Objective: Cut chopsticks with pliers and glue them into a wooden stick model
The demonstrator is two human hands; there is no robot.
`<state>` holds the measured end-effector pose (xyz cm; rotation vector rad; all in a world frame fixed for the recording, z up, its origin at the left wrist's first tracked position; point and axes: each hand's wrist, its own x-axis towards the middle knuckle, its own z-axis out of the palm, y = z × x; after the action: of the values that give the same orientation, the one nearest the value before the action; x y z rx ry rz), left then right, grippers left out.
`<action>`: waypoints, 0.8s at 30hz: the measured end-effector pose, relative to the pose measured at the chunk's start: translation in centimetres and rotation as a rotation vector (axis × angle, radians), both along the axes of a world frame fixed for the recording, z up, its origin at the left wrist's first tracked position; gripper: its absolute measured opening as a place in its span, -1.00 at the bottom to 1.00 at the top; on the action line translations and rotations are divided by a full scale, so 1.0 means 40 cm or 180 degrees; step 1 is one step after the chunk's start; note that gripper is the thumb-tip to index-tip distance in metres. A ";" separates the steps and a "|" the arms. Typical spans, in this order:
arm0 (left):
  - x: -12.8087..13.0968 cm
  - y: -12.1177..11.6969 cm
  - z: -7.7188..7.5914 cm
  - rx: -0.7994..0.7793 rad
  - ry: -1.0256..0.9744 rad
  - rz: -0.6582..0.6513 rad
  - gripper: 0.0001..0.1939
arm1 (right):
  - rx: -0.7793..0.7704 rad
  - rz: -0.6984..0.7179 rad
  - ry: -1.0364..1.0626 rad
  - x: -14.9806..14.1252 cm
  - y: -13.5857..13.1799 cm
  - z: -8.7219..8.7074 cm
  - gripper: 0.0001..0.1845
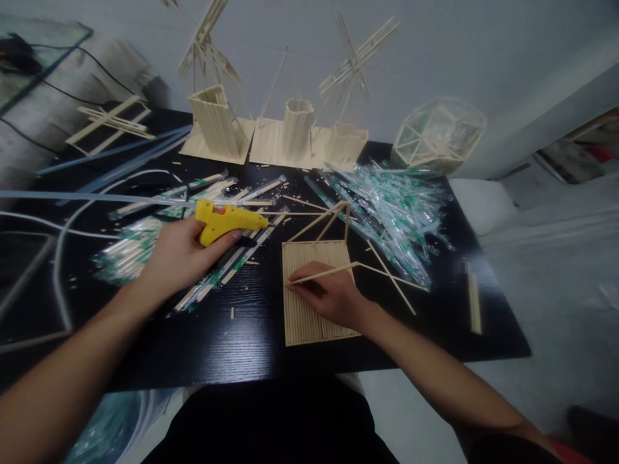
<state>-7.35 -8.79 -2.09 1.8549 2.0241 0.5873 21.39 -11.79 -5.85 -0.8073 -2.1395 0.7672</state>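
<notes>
My left hand (181,251) is wrapped round a yellow hot glue gun (225,222), its nozzle pointing right, above the packets of sticks. A square panel of wooden sticks (309,316) lies flat on the dark table in front of me. Over this panel, my right hand (326,290) pinches a thin wooden stick (333,269) that slants up to the right and meets other sticks near its far end. Along the panel's back edge rises a small frame of slanted sticks (333,216). My right fingertips are close to the panel's left side.
Clear and green wrappers (396,200) pile up at the right. Packets of chopsticks (133,248) lie at the left. Stick-built models (297,132) line the back, beside a faceted frame (440,135). Loose sticks (474,299) rest near the right edge. A pale cable (58,277) crosses the left side.
</notes>
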 end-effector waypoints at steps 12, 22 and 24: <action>-0.009 0.003 -0.021 0.0111 0.0024 -0.0023 -0.48 | 0.0048 -0.0011 -0.0026 0.002 0.003 -0.006 -0.92; -0.006 0.003 -0.016 0.0249 -0.0105 -0.0101 -0.50 | 0.0000 -0.0009 0.0014 0.000 -0.001 0.000 -0.93; -0.004 0.003 -0.014 0.0252 -0.0087 -0.0096 -0.50 | -0.0014 -0.0017 0.0006 0.000 -0.001 0.001 -0.93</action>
<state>-7.52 -8.66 -2.66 1.9080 1.9789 0.6899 21.41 -11.84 -5.81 -0.8141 -2.1339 0.7696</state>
